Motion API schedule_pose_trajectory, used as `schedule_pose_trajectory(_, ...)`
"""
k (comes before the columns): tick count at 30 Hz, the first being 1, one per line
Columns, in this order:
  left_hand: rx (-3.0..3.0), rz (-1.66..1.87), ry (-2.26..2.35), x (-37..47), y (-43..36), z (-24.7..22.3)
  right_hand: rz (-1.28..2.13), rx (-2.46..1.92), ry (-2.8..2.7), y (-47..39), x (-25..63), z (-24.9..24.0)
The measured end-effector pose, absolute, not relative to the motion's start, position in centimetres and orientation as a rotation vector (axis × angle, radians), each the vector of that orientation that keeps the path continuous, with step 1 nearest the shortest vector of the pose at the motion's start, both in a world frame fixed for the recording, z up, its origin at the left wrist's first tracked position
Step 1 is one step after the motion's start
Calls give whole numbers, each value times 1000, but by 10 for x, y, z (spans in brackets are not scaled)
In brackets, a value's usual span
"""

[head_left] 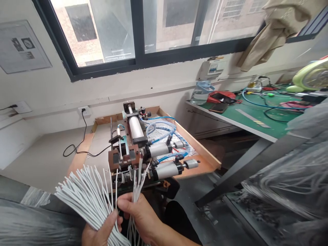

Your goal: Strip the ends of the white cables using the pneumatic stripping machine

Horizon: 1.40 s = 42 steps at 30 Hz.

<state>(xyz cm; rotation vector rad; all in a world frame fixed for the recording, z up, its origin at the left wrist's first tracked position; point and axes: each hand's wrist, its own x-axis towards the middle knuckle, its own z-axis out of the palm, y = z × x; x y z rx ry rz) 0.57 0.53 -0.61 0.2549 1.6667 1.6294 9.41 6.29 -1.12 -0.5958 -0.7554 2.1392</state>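
Many white strands (pixel 88 200); wall sheet (pixel 24 48) illegible

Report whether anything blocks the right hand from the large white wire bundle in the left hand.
Only the left thumb lies partly between, low down; above it, nothing visible bars the right hand from the large white wire bundle.

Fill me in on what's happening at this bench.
A person's left hand grips a thick, fanned bundle of white strands. The right hand holds a smaller bunch, its thumb close to a single strand at the bundle's edge. Just beyond the hands stands a machine with silver cylinders, blue hoses running behind them.
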Motion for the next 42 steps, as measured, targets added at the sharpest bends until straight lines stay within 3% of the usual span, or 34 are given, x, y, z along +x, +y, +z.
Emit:
schedule_pose_trajectory(10, 104, 1579, 1539, -2, 9, -11, 1857, -889, -643, 65, 96, -19)
schedule_pose_trajectory(24, 92, 1620, 1543, 2, 8, -6, 1973, -910, -424, 69, 90, -17)
schedule_pose_trajectory(33, 271, 1571, 1551, 8, 5, -5, 2036, -684, -786, 58, 97, -10)
schedule_pose_trajectory(42, 210, 1547, 1546, -3, 2, -14, 1951, -755, -813, 59, 102, -22)
